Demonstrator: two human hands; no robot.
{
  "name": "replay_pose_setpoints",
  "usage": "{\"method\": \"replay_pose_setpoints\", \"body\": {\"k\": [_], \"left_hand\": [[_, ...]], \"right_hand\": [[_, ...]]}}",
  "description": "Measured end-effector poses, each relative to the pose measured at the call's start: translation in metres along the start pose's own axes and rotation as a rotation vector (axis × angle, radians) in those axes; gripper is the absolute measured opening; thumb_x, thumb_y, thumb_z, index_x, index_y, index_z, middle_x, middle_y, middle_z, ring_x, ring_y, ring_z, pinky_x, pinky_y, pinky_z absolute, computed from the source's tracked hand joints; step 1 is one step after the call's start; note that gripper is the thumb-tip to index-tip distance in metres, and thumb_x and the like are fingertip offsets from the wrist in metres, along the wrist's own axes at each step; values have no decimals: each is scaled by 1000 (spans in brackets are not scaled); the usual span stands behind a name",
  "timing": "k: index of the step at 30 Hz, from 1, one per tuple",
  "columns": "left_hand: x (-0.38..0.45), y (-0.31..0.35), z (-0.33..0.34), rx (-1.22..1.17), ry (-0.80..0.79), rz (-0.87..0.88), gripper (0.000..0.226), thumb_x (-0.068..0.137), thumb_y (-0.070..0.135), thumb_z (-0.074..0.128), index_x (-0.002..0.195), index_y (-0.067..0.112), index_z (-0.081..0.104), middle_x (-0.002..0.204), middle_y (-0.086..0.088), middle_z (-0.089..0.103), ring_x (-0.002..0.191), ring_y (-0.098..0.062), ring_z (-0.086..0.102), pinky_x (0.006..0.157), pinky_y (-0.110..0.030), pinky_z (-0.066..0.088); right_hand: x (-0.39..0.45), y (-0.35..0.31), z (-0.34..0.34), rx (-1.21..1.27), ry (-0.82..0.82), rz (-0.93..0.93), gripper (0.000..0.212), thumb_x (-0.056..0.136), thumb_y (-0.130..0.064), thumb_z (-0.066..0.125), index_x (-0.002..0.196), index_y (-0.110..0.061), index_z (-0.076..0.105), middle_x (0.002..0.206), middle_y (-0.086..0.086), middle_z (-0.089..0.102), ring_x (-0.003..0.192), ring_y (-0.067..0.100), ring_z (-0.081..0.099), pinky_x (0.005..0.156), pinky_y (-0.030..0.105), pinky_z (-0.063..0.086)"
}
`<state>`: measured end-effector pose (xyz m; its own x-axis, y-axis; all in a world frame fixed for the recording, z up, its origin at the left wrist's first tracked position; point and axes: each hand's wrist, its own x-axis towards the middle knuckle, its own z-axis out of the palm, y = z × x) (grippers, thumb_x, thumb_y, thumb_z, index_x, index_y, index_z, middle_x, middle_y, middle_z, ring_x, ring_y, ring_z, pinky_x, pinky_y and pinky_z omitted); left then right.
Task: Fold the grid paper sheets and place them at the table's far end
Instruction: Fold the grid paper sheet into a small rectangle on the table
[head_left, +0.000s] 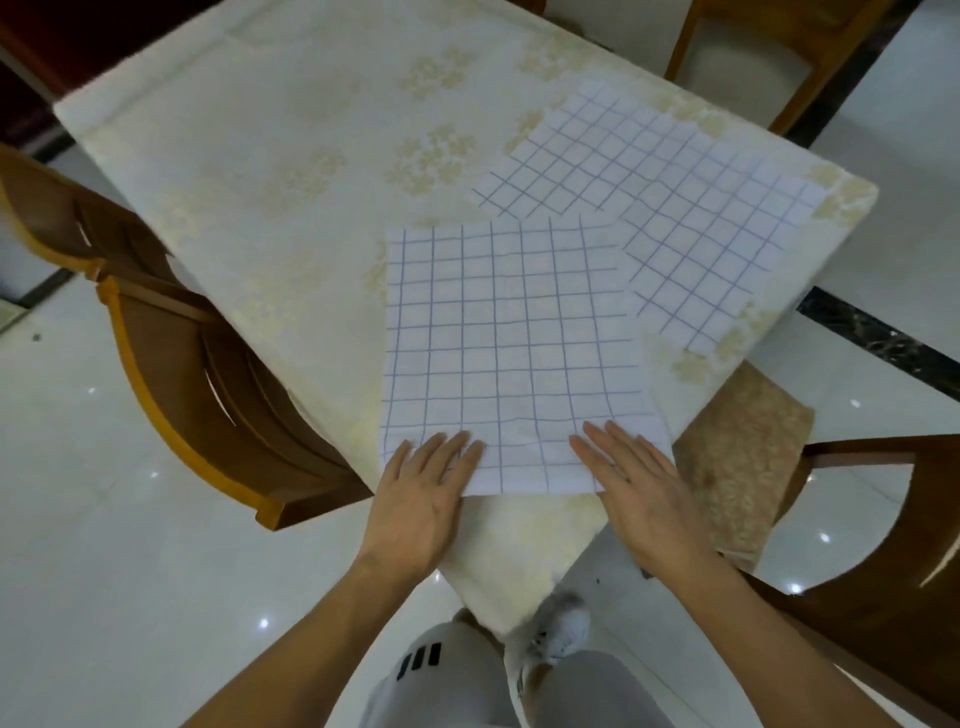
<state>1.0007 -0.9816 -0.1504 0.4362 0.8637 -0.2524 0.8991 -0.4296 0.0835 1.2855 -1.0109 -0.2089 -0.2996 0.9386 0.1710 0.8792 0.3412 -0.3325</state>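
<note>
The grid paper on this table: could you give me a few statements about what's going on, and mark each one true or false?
1. Two grid paper sheets lie on the table. True: a near sheet and a far sheet.
2. The near sheet overlaps part of the far sheet. True.
3. The near sheet is already folded in half. False: it lies flat and unfolded.
4. Both hands rest with straight fingers on the near sheet's near edge. True: the left hand at its left corner, the right hand at its right corner.
5. The right hand is pinching the far sheet. False: it touches only the near sheet.
6. The table is bare wood. False: a pale floral tablecloth covers it.
</note>
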Motion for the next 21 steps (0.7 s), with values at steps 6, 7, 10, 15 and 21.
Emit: {"method": "replay_pose_setpoints", "body": {"k": [6,7,10,15,21], "left_hand": [[-48,33,-13,-39,181,-133,59,89,8,46,147,19,43,148,-6,49,138,-28,43,113,-56,31],[-51,36,-15,-38,184,-159,58,90,9,45,147,19,43,148,-6,49,138,-28,43,114,-56,30],[-47,36,-24,-33,212,-218,56,91,13,39,146,19,44,148,-7,49,139,-29,43,116,-57,26],[-5,7,-53,-5,267,-215,56,90,13,44,145,17,46,148,-7,48,140,-29,42,117,-58,24],[73,-54,-76,43,266,-124,57,87,10,57,143,17,49,145,-7,53,134,-30,48,114,-57,29]], "right_hand": [[-23,-14,-42,-16,27,-56,54,100,-4,21,150,-17,38,156,8,37,146,28,31,113,55,33],[-23,-16,-48,-19,27,-60,56,97,-2,25,150,-16,38,156,8,37,146,27,30,113,56,33],[-15,-18,-58,-27,35,-60,55,96,-4,34,150,-18,38,156,7,37,146,26,31,113,56,33],[40,-7,-65,-110,40,-66,60,91,-4,51,148,-19,42,154,8,40,144,27,35,114,54,30],[134,15,-72,-279,-81,-16,64,91,-17,65,149,-20,40,155,6,40,144,27,35,114,53,29]]}}
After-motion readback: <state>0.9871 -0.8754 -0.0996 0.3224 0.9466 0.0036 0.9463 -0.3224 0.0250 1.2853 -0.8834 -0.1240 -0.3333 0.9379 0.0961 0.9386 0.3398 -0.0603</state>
